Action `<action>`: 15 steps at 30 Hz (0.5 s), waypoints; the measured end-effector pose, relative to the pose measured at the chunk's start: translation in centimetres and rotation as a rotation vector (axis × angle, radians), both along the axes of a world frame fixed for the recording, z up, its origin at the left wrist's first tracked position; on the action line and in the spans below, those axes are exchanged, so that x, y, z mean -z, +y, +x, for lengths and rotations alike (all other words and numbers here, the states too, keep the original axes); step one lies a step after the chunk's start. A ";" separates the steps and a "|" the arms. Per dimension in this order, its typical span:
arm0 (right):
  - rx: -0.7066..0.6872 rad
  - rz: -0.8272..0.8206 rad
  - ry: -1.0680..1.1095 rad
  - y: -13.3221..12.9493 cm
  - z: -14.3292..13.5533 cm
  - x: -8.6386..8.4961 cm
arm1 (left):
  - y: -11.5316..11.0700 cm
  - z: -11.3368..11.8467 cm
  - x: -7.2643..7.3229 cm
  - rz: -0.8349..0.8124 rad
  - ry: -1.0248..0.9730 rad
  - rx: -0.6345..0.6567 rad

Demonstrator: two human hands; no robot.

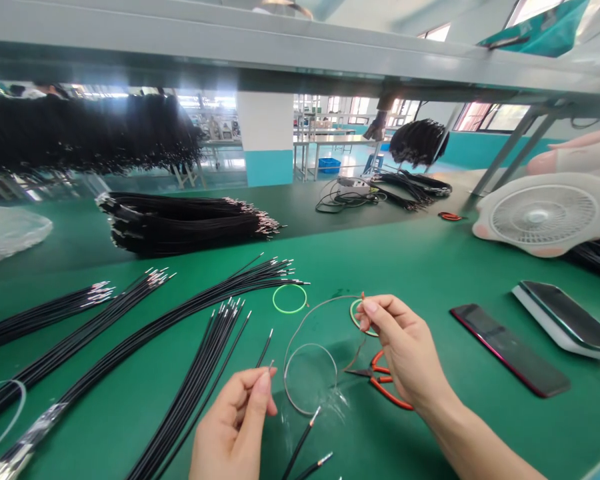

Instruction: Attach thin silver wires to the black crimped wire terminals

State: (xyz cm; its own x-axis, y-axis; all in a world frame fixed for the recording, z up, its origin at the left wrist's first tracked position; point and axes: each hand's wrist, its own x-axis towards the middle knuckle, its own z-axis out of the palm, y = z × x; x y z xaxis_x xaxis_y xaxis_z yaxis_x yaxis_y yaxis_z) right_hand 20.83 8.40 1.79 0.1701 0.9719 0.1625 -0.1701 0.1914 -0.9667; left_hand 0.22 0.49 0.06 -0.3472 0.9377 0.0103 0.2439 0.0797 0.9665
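Wire [285, 365]: thin, grey, looping between our two hands.
Right hand [405, 340]: we pinch its upper end between thumb and forefinger.
Left hand [240, 420]: our fingertips grip a small slim tip [271, 364].
Pliers [375, 375]: orange-handled, just beside our right hand.

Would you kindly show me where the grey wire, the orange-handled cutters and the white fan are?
Grey wire [311, 345]: head view, top of its loop.
Orange-handled cutters [371, 373]: head view, near the pivot.
White fan [537, 217]: head view, hub at the grille's middle.
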 end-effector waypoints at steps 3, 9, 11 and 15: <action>-0.001 0.005 0.016 -0.1 0.0 0.0 | -0.2 0.0 0.0 -0.018 -0.022 0.003; -0.004 -0.023 0.020 -0.1 0.0 -0.1 | -0.3 0.2 -0.2 -0.056 -0.052 -0.014; -0.008 -0.033 0.049 -0.2 0.0 -0.3 | -0.3 0.2 -0.3 -0.053 -0.062 -0.025; -0.118 -0.186 0.200 -0.2 -0.3 -0.7 | -0.4 0.2 -0.1 -0.042 -0.089 -0.008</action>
